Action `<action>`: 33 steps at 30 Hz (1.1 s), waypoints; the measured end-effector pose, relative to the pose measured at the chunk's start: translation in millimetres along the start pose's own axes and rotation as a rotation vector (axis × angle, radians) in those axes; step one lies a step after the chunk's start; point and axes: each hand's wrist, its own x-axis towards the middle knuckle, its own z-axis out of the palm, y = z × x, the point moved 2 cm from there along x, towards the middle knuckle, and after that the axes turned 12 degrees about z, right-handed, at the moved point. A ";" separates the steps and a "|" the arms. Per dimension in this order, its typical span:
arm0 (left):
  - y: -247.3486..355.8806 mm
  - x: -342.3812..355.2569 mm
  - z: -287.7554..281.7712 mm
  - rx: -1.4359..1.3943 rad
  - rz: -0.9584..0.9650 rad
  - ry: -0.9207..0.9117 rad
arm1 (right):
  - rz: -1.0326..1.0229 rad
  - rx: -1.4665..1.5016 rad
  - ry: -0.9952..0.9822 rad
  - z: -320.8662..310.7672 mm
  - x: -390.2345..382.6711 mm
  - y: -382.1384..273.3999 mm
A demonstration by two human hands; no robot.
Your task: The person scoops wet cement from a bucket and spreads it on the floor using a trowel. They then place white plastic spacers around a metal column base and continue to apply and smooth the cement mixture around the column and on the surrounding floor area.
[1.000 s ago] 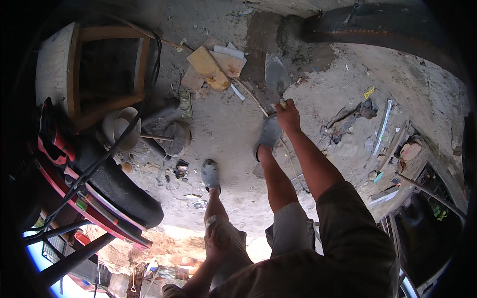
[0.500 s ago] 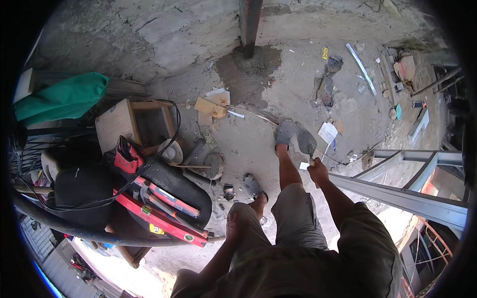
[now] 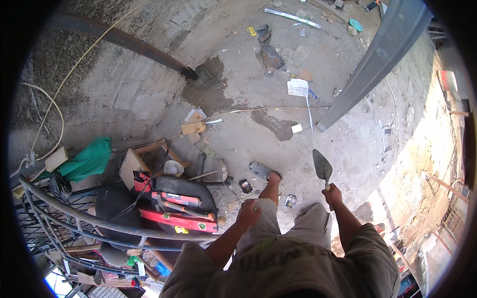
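My right hand (image 3: 332, 194) is closed around the handle of a pointed trowel (image 3: 322, 166). The grey blade points away from me, above the concrete floor (image 3: 238, 136). My left hand (image 3: 249, 212) rests at my left knee, holding nothing, thumb apart from the fingers. Ahead and to the left, a rusty steel post (image 3: 169, 60) meets the floor in a dark, wet-looking patch (image 3: 204, 82). Another damp smear (image 3: 276, 124) lies beyond my left foot, which wears a grey clog (image 3: 259, 170).
A grey steel beam (image 3: 370, 69) slants across the right side. At left stand a black seat-like object (image 3: 186, 187) bearing a red spirit level (image 3: 179, 220) and a hammer (image 3: 184, 208), a wooden box (image 3: 133, 171) and curved metal rails (image 3: 104, 221). Paper scraps (image 3: 297, 88) and a cable (image 3: 248, 110) lie ahead.
The view has swung and my feet have shifted. My right hand has brought the trowel closer to my body, its blade now showing plainly. My left hand stays at the knee.
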 end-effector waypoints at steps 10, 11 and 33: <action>133.8 -9.5 131.7 0.308 0.170 -0.460 | 0.250 0.481 0.031 50.3 -65.3 286.6; 148.7 -22.4 143.7 0.376 0.184 -0.493 | 0.276 0.581 0.045 64.0 -72.5 313.4; 334.8 34.6 456.4 0.700 0.689 -1.206 | 1.487 1.884 0.387 358.6 -33.5 670.3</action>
